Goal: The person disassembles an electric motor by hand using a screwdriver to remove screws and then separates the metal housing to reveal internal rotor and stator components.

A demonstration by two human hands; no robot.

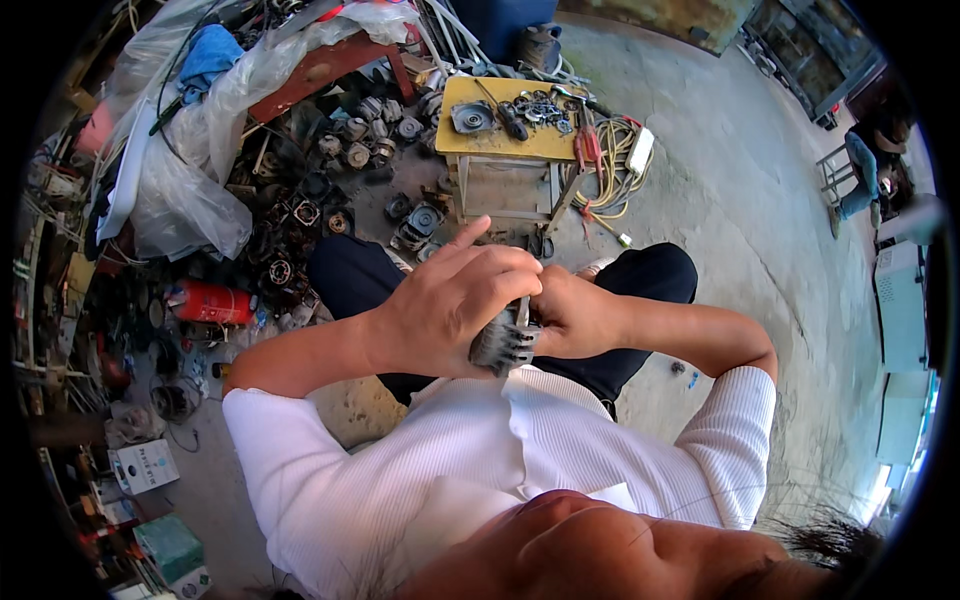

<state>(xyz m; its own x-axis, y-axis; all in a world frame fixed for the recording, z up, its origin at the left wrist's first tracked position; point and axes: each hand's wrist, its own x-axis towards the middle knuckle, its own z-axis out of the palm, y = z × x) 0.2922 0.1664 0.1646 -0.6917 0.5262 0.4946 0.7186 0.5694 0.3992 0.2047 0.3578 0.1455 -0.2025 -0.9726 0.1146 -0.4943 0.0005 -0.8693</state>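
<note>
In front of my chest, between my bent knees, a dark grey finned metal part (495,345) is gripped in both hands. My left hand (455,290) wraps over its left and top side, with the index finger raised off it. My right hand (575,312) is closed against its right side; the fingertips are partly hidden. Beyond my knees stands a small yellow-topped table (550,147). A square metal cover with a round centre (472,117), a screwdriver (508,117) and a heap of small metal pieces (545,107) lie on it.
Used motor parts (355,135) are heaped on the floor at the left, near a red cylinder (213,302) and plastic sheeting (195,195). Coiled yellow cable (605,205) and a white power strip (640,152) sit right of the table. Another person (858,175) sits at far right.
</note>
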